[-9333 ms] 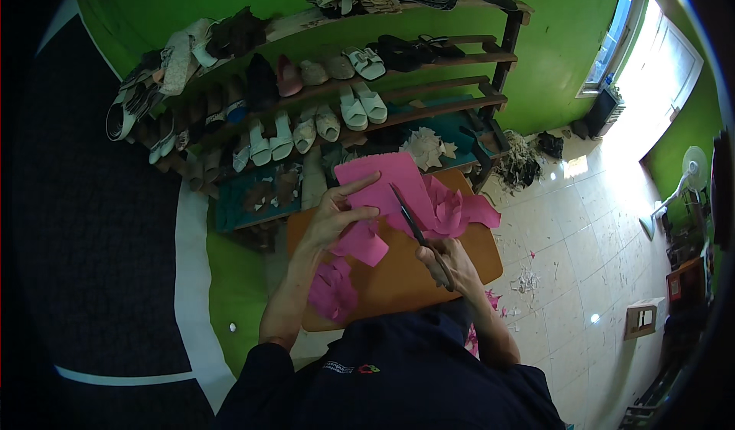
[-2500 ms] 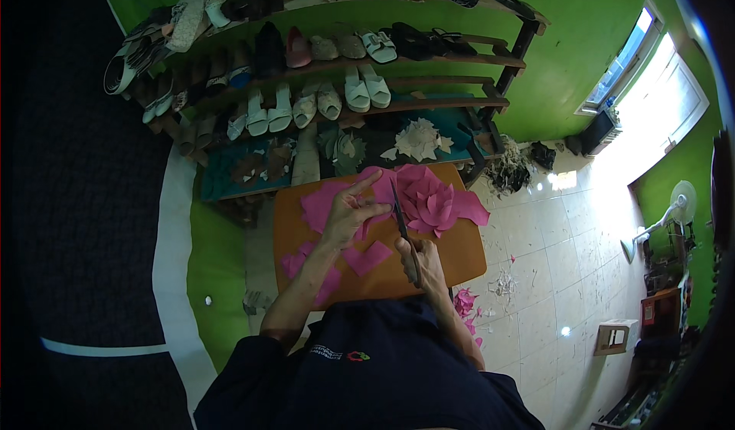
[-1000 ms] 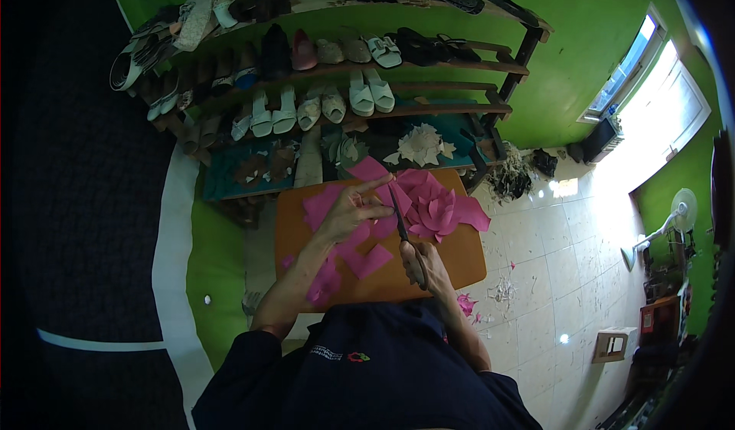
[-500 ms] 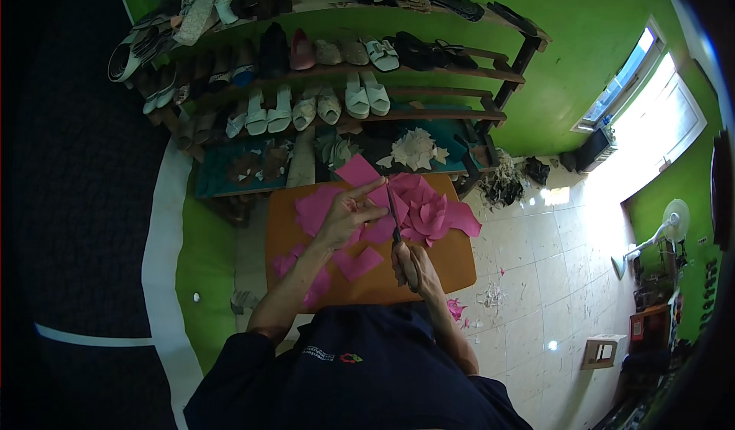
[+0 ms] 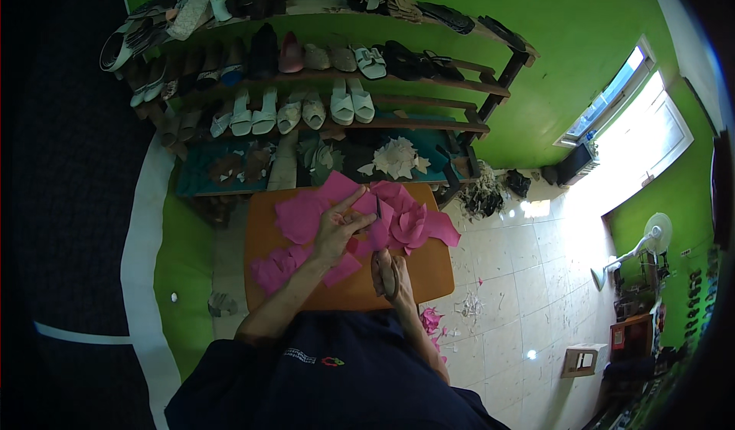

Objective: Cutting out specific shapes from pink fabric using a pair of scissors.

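My left hand [image 5: 337, 231] pinches a pink sheet [image 5: 366, 204] above the table, its index finger stretched along the piece. In my right hand [image 5: 392, 273] is a pair of scissors [image 5: 378, 210], gripped by the handles. Their dark blade tip points away from me and shows at the pink sheet, beside my left fingertips. A flap of the pink material covers the lower part of the blades. Under and around my hands lie several pink cut pieces [image 5: 300, 216], with a heap of curled pink pieces [image 5: 409, 223] to the right.
The orange-brown table [image 5: 429, 277] stands before me. Behind it a wooden rack [image 5: 429, 120] carries rows of shoes and stacked cut material. Scraps [image 5: 471, 304] and pink bits [image 5: 431, 321] lie on the tiled floor at right, with a white fan [image 5: 657, 235] farther off.
The whole view has shifted, so the scene sits slightly farther left. The scissors are now partly covered by a pink flap, where more of the blade showed before. Both hands keep their holds.
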Motion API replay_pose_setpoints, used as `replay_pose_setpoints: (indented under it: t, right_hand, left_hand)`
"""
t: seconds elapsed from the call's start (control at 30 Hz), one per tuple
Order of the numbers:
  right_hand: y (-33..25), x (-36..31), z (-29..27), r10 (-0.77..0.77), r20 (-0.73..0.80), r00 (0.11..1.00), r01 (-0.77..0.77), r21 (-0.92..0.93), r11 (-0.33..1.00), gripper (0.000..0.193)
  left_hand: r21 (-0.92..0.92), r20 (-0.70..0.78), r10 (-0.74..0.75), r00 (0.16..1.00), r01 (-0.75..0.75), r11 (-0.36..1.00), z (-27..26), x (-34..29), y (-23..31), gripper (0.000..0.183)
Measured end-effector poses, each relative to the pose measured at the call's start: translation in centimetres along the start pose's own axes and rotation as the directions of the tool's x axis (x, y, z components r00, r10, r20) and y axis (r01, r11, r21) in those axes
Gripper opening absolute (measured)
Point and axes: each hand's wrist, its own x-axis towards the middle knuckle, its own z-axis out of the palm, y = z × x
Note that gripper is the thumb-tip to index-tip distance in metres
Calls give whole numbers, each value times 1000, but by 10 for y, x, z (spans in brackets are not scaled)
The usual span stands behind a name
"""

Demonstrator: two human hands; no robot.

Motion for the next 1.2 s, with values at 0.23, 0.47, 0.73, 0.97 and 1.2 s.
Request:
replay_pose_setpoints:
  t: [0.23, 0.47, 0.73, 0.97, 1.2]
  right_hand:
    - [7, -2, 8, -6, -109, 994, 6, -1, 1000, 63]
    - [13, -3, 12, 47, -183, 982, -40, 44, 998, 59]
    - [17, -12, 4, 56, -149, 987, -50, 45, 998, 51]
    - [21, -18, -10, 14, -42, 999, -21, -172, 985, 64]
    - [15, -16, -10, -77, -49, 996, 48, -432, 901, 68]
  left_hand:
    - [-82, -45, 19, 999, -23, 996, 7, -2, -21, 68]
    - [-110, -115, -19, 993, 6, 994, 13, 2, -20, 61]
    - [44, 35, -117, 993, 115, 992, -25, 7, 3, 34]
    - [176, 229, -132, 964, 93, 980, -64, 11, 7, 35]
    - [283, 230, -186, 955, 117, 952, -61, 8, 10, 36]
